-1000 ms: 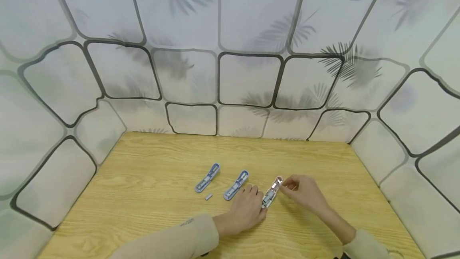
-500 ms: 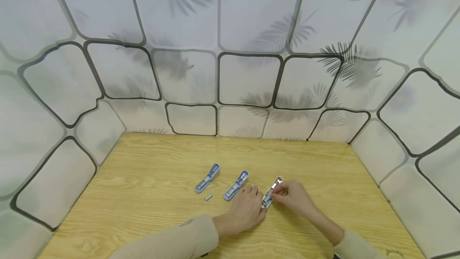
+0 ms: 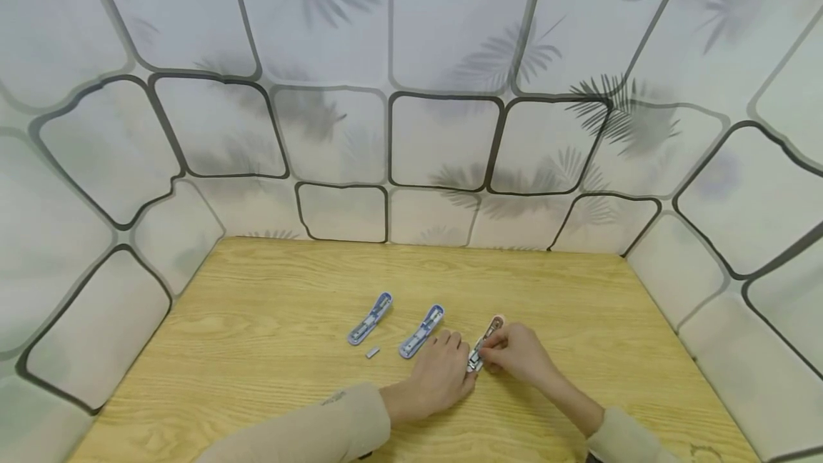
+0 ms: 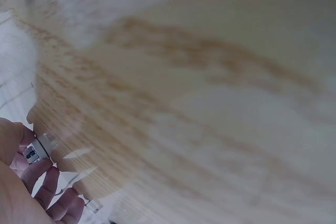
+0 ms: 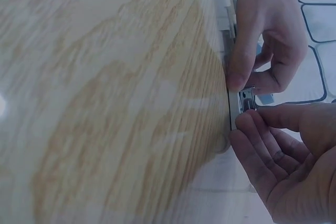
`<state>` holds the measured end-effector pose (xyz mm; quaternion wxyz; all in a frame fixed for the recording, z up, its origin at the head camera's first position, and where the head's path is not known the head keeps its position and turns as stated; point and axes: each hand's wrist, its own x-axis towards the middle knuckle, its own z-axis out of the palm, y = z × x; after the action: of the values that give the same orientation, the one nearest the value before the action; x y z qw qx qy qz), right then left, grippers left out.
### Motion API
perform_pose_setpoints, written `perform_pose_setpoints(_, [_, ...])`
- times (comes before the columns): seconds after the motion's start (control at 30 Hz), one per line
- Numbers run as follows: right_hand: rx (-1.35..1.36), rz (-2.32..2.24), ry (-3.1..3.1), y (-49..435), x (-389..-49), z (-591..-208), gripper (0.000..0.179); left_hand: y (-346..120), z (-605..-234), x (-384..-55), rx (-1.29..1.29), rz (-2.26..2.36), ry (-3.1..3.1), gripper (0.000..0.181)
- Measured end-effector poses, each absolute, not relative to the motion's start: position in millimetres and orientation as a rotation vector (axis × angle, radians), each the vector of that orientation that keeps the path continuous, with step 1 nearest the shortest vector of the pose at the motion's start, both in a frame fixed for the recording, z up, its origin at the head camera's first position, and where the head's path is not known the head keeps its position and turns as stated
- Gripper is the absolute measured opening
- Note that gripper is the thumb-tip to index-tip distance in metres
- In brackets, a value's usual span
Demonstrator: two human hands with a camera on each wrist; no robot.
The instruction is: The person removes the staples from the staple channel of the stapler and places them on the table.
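Observation:
A slim pink-and-white stapler (image 3: pixel 495 326) lies opened out flat on the table, its metal inner parts facing up. My left hand (image 3: pixel 440 375) holds its near end between thumb and forefinger, and the left wrist view shows the end of the stapler (image 4: pixel 39 149) in that grip. From the other side, my right hand (image 3: pixel 519 357) pinches at the middle of the stapler. A metal inner part (image 5: pixel 247 98) shows between both hands in the right wrist view. Fingers hide much of the stapler's middle.
Two blue staplers, a far-left one (image 3: pixel 371 319) and a nearer one (image 3: pixel 421 332), lie opened flat left of the left hand. A small grey block (image 3: pixel 373 352) sits between them. Patterned fabric walls (image 3: pixel 444 216) enclose the wooden table (image 3: pixel 270 320).
My right hand has moved left and down along the stapler, from its far end to its middle, and now covers part of it. The left hand has stayed in place.

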<state>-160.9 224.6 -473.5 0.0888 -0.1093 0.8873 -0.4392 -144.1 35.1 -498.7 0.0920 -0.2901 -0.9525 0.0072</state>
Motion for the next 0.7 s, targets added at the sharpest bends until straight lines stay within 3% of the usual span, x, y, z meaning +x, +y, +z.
perform_pose_setpoints(0.7, [-0.250,-1.345,2.549,220.0,-161.7,-473.5,0.011,33.4,-497.5,-144.5,-0.879,0.040,-2.825,0.038])
